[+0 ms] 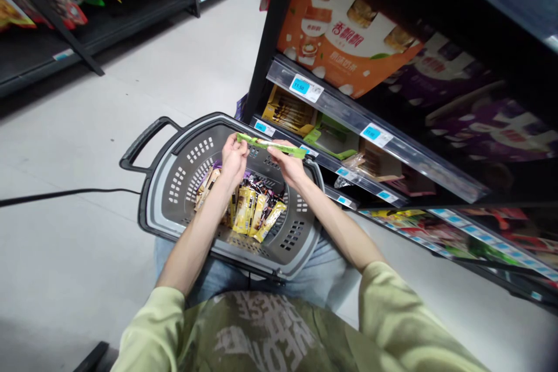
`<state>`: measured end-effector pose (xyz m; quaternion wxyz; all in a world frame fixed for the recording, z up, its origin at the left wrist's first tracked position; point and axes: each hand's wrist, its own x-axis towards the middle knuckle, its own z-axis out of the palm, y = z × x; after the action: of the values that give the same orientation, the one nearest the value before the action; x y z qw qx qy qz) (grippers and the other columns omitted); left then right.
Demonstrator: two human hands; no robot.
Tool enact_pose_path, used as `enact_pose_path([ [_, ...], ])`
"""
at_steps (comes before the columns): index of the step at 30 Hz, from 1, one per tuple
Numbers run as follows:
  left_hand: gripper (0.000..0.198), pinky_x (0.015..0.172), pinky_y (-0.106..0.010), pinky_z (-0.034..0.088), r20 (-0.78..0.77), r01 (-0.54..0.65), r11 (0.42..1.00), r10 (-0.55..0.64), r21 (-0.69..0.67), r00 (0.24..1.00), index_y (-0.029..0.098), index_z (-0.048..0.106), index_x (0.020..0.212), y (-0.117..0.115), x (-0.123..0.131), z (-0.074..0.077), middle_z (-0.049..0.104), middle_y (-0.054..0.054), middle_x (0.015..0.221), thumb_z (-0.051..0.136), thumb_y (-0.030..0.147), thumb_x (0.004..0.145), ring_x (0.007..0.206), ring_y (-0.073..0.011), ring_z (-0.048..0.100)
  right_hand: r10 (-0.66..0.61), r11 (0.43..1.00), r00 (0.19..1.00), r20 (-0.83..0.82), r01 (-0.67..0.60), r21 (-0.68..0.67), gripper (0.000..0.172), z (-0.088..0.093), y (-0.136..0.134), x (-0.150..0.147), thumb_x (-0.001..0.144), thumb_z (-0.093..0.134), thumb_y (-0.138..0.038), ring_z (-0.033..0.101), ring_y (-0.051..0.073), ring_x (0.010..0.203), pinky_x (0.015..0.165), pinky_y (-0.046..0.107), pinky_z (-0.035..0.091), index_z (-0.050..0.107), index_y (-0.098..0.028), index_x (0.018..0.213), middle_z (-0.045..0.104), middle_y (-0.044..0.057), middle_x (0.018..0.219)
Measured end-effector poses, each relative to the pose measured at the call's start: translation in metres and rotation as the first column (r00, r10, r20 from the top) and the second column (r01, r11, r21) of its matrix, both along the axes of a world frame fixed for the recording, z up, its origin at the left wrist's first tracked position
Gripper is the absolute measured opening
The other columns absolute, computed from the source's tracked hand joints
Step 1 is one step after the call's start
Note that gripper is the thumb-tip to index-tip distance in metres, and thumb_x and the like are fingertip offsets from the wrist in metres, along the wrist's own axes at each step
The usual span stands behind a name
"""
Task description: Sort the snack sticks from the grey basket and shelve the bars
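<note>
Green shirt [261, 331] fabric fills the near edge, with blue jeans [337, 279] just beyond it. Over the lap sits a grey basket [174, 154] — seemingly braced by the legs, which would leave both hands free. Above its far side, a slim green packet [260, 142] stretches from left to right. The left hand [234, 158] pinches its left end between thumb and bent fingers; the right hand [286, 163] grasps it farther right, the thumb on the near side and the packet's right end jutting past the fingers. Two holding points probably serve to steady it; the right fingertips are partly hidden, so their pressure is hard to judge. Yellow packets [245, 209] lie heaped in the basket below, apart from the fingers — and a green box [333, 136] stands on the right-hand shelf [365, 183].
</note>
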<state>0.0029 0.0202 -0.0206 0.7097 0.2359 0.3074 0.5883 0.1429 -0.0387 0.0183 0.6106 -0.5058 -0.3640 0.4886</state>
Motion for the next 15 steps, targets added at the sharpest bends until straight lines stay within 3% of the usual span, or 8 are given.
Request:
enact_pose_path([
  [5, 0.033, 0.053, -0.020, 0.034, -0.030, 0.006, 1.000, -0.005, 0.028, 1.000, 0.024, 0.058, 0.095, -0.0025, 0.0008, 0.0030, 0.060, 0.003, 0.078, 0.083, 0.023, 0.073, 0.062, -0.0077, 0.048, -0.035, 0.994, 0.993, -0.117, 0.023, -0.104, 0.034, 0.0044, -0.0005, -0.0009, 0.059, 0.090, -0.035, 0.051, 0.008, 0.059, 0.051, 0.023, 0.037, 0.069, -0.023, 0.083, 0.063, -0.005, 0.074],
  [9, 0.052, 0.062, -0.021, 0.041, -0.053, 0.014, 0.995, -0.009, 0.097, 0.999, 0.023, 0.059, 0.099, -0.0058, 0.0025, 0.0058, 0.066, 0.000, 0.091, 0.092, 0.038, 0.061, 0.074, -0.0098, 0.057, -0.083, 0.983, 0.977, -0.195, 0.049, -0.176, 0.035, 0.0062, -0.0002, 0.0016, 0.056, 0.092, -0.032, 0.053, 0.007, 0.061, 0.050, 0.021, 0.038, 0.069, -0.019, 0.079, 0.064, -0.003, 0.074],
  [15, 0.053, 0.063, -0.021, 0.040, -0.132, 0.096, 0.988, -0.080, 0.123, 0.988, 0.023, 0.059, 0.096, -0.0080, 0.0025, 0.0073, 0.066, 0.000, 0.093, 0.091, 0.045, 0.061, 0.077, -0.0111, 0.058, -0.086, 0.986, 0.973, -0.213, 0.053, -0.156, 0.034, 0.0023, 0.0023, 0.0064, 0.056, 0.092, -0.031, 0.053, 0.007, 0.059, 0.050, 0.021, 0.039, 0.070, -0.018, 0.079, 0.065, -0.003, 0.074],
])
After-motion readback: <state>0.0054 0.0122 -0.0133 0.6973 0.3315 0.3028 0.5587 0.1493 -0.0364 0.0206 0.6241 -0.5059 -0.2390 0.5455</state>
